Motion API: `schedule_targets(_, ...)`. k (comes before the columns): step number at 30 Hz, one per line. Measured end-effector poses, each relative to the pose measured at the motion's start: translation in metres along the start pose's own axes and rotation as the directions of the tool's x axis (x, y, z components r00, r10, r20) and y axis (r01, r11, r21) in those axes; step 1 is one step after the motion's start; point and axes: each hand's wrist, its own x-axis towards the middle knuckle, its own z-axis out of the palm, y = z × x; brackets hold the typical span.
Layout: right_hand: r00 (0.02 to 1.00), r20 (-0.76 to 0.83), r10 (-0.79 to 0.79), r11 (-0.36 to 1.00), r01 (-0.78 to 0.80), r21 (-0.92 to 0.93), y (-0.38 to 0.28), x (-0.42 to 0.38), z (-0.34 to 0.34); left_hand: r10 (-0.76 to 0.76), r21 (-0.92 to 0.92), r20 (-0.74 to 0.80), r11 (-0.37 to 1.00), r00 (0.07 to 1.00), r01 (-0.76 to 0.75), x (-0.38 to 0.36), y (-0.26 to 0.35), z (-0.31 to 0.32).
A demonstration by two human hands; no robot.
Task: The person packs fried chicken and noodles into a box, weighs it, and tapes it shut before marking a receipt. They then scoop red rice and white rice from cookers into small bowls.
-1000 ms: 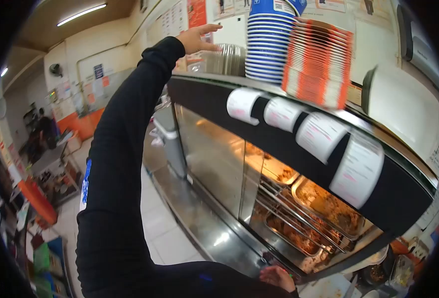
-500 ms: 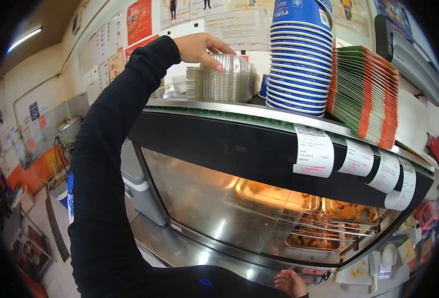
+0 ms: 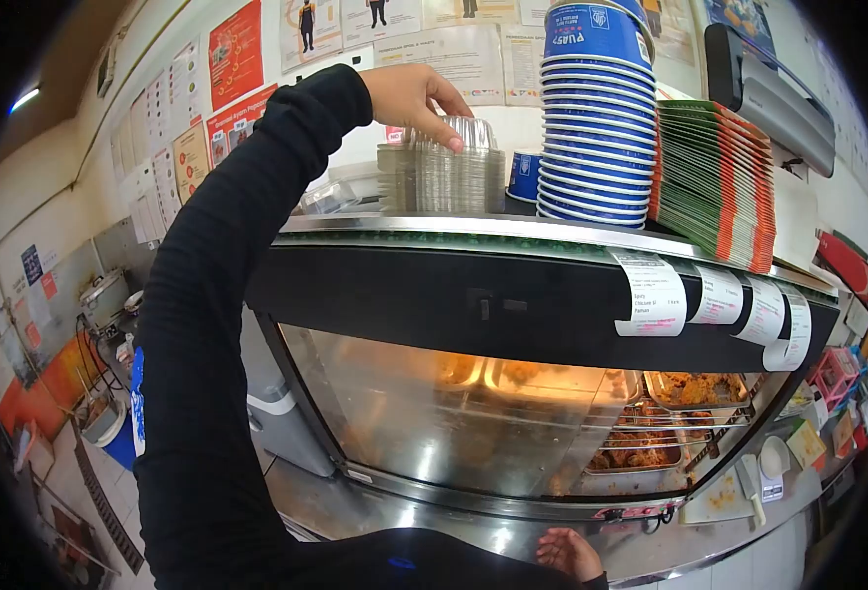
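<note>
My left hand reaches up to the top of the display warmer. Its thumb and fingers grip the upper part of a stack of clear plastic lids; the far fingertips are partly hidden. Right of the lids rises a tall stack of blue-and-white paper tubs, with a single blue tub between them. Low in view, in front of the warmer, my right hand has its fingers loosely bent and apart, holding nothing.
The glass-fronted warmer holds metal trays of fried food. Folded green-and-orange cartons lean beside the tubs. Printed paper slips hang from the warmer's edge. A knife lies on a board at right.
The head view has shifted, so the warmer sits a little lower and more level. My left hand stays at the lids, its thumb now slightly lower and further right.
</note>
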Motion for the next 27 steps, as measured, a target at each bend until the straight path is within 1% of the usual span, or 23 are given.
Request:
schedule_targets(2, 0.994, 0.105, -0.023, 0.999, 0.021, 0.025, 0.016, 0.014, -0.038, 0.018, 0.01, -0.009, 1.0, 1.0, -0.018, -0.001, 0.0, 0.0)
schedule_targets(3, 0.987, 0.156, -0.036, 0.999, 0.031, 0.037, 0.02, 0.017, -0.045, 0.02, 0.013, -0.015, 1.0, 1.0, -0.02, -0.002, 0.002, 0.0)
schedule_targets(4, 0.988, 0.151, -0.041, 0.999, 0.035, 0.04, 0.026, 0.018, -0.052, 0.023, 0.015, -0.022, 1.0, 0.999, -0.022, -0.002, 0.003, 0.0)
schedule_targets(7, 0.991, 0.129, -0.047, 0.998, 0.042, 0.041, 0.03, 0.015, -0.045, -0.005, -0.065, -0.011, 0.998, 1.0, 0.004, 0.001, 0.006, -0.001)
schedule_targets(9, 0.993, 0.11, -0.039, 0.999, 0.036, 0.03, 0.032, 0.013, -0.036, 0.037, -0.012, -0.05, 0.999, 0.998, -0.037, 0.006, 0.017, 0.003)
schedule_targets(10, 0.997, 0.068, -0.043, 0.999, 0.041, 0.031, 0.033, 0.01, -0.031, 0.057, 0.013, -0.071, 0.998, 0.996, -0.057, 0.009, 0.023, 0.005)
schedule_targets(12, 0.999, -0.016, -0.045, 0.998, 0.046, 0.03, 0.02, -0.005, 0.004, 0.003, 0.122, -0.026, 0.993, 1.0, 0.0, 0.015, 0.036, 0.009)
schedule_targets(14, 0.999, 0.0, -0.048, 0.998, 0.048, 0.051, 0.022, -0.006, 0.004, -0.086, 0.239, 0.026, 0.968, 0.996, 0.078, 0.021, 0.049, 0.01)
schedule_targets(15, 0.999, 0.01, -0.05, 0.997, 0.05, 0.063, 0.024, -0.006, 0.004, -0.101, 0.246, 0.041, 0.965, 0.994, 0.088, 0.025, 0.051, 0.009)
schedule_targets(18, 0.994, 0.088, -0.07, 0.996, 0.065, 0.062, 0.045, 0.009, -0.032, -0.149, 0.284, 0.083, 0.951, 0.985, 0.119, 0.033, 0.056, 0.009)
schedule_targets(23, 0.994, 0.058, -0.096, 0.992, 0.091, 0.09, 0.053, 0.008, -0.033, -0.13, 0.303, 0.095, 0.948, 0.987, 0.096, 0.038, 0.051, 0.008)
schedule_targets(27, 0.993, 0.024, -0.118, 0.991, 0.116, 0.07, 0.051, 0.003, -0.02, -0.128, 0.296, 0.1, 0.951, 0.987, 0.094, 0.04, 0.05, 0.005)
